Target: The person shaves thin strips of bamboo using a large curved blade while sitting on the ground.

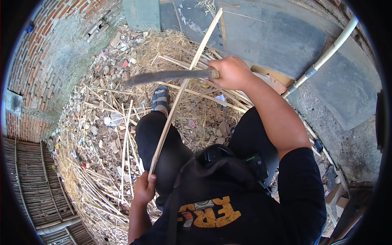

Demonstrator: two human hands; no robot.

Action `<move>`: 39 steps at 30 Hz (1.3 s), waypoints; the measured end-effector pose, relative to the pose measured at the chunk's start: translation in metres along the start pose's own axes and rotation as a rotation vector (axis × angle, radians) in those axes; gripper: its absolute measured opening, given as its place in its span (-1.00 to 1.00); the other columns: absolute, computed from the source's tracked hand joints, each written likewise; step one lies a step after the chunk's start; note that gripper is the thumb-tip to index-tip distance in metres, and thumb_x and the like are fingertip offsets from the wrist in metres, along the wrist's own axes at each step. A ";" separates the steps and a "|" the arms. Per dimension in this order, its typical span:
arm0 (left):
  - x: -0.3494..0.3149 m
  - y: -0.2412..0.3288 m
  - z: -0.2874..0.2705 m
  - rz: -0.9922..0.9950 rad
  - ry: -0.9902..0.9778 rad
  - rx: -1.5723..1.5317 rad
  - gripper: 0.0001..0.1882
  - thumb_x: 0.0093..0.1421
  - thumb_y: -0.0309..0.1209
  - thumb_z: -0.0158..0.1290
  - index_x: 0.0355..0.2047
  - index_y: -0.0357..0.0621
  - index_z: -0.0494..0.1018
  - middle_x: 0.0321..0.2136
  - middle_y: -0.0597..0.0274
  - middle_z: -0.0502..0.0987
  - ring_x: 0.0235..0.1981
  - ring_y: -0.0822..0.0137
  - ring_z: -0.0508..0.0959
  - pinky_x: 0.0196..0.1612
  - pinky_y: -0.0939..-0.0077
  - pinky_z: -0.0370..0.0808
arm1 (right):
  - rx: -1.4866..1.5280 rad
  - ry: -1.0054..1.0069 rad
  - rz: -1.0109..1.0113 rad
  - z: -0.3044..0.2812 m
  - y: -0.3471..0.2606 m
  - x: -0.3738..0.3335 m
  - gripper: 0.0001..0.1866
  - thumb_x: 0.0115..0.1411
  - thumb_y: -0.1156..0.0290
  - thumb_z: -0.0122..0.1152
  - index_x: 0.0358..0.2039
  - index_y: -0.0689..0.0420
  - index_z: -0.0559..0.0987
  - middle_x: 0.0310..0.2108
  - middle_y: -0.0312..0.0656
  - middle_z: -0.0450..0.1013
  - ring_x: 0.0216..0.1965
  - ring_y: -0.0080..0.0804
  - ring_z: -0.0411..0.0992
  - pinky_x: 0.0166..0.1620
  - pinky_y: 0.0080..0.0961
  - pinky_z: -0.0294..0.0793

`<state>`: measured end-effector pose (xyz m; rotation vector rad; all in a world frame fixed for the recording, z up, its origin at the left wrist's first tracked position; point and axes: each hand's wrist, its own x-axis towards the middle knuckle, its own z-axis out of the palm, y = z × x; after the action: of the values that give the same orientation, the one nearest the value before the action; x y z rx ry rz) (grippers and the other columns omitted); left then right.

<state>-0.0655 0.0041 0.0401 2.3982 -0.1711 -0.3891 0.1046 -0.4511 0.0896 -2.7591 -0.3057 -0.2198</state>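
My left hand [144,188] is closed round the lower end of a long pale split strip [176,102], which looks like bamboo. The strip slants up and away past my left knee toward the grey panels. My right hand [231,72] grips the short handle of a machete [171,76]. Its dark blade points left and crosses over the upper half of the strip; whether the two touch I cannot tell. Below the blade, my sandalled left foot [160,98] rests on the littered ground.
Rubble and straw [159,49] cover the ground, with many loose pale strips [126,151] on the left and more beyond my knees. A brick wall [45,61] stands left, a slatted bamboo panel [34,179] lower left. Grey panels [265,36] and a pale pipe [326,55] line the far right.
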 end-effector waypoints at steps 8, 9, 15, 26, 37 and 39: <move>0.002 -0.004 0.003 0.028 0.012 -0.030 -0.37 0.37 0.12 -0.09 -0.49 -0.29 0.32 -0.72 0.04 0.36 -0.65 0.24 0.38 -0.54 0.25 0.29 | -0.116 0.162 -0.151 0.009 -0.011 0.001 -0.79 -0.15 0.43 0.31 -0.44 0.07 0.51 -0.52 -0.16 0.53 -0.40 -0.03 0.54 -0.30 -0.11 0.50; 0.002 -0.004 0.003 0.031 0.011 -0.035 -0.37 0.38 0.12 -0.09 -0.49 -0.29 0.32 -0.72 0.05 0.35 -0.64 0.27 0.36 -0.54 0.26 0.28 | -0.113 0.165 -0.138 0.009 -0.012 0.001 -0.79 -0.15 0.43 0.32 -0.44 0.06 0.50 -0.53 -0.17 0.53 -0.39 -0.03 0.54 -0.30 -0.11 0.50; 0.003 -0.012 0.001 0.049 -0.005 -0.083 -0.38 0.38 0.11 -0.10 -0.48 -0.29 0.32 -0.72 0.06 0.34 -0.63 0.30 0.35 -0.52 0.26 0.29 | -0.044 0.072 -0.177 0.003 -0.021 -0.004 -0.81 -0.13 0.41 0.32 -0.45 0.07 0.52 -0.53 -0.16 0.53 -0.39 -0.05 0.54 -0.32 -0.13 0.49; 0.001 0.002 -0.004 0.004 -0.031 -0.055 -0.36 0.40 0.11 -0.16 -0.40 -0.34 0.39 -0.68 0.01 0.42 -0.60 0.17 0.45 -0.48 0.24 0.34 | 0.043 -0.164 -0.016 0.006 -0.020 -0.001 -0.87 0.00 0.34 0.28 -0.39 -0.03 0.63 -0.48 -0.15 0.56 -0.36 -0.14 0.58 -0.27 -0.15 0.53; -0.001 0.011 -0.003 0.007 -0.054 -0.070 -0.40 0.45 0.07 -0.25 -0.40 -0.28 0.37 -0.67 0.27 0.36 -0.59 0.43 0.35 -0.51 0.41 0.27 | 0.124 -0.055 0.152 0.013 -0.006 0.012 -0.85 0.01 0.33 0.29 -0.37 0.02 0.62 -0.45 -0.13 0.58 -0.35 -0.11 0.58 -0.22 -0.15 0.55; -0.001 0.004 -0.006 -0.031 -0.106 -0.071 -0.41 0.45 0.06 -0.25 -0.42 -0.25 0.37 -0.68 0.30 0.35 -0.60 0.47 0.33 -0.52 0.45 0.25 | 0.059 -0.155 0.059 0.012 -0.017 0.006 -0.84 -0.03 0.35 0.29 -0.38 0.02 0.60 -0.48 -0.13 0.56 -0.35 -0.08 0.57 -0.22 -0.13 0.53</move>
<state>-0.0645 0.0051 0.0467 2.3139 -0.1650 -0.5284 0.1074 -0.4299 0.0858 -2.7269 -0.2653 0.0183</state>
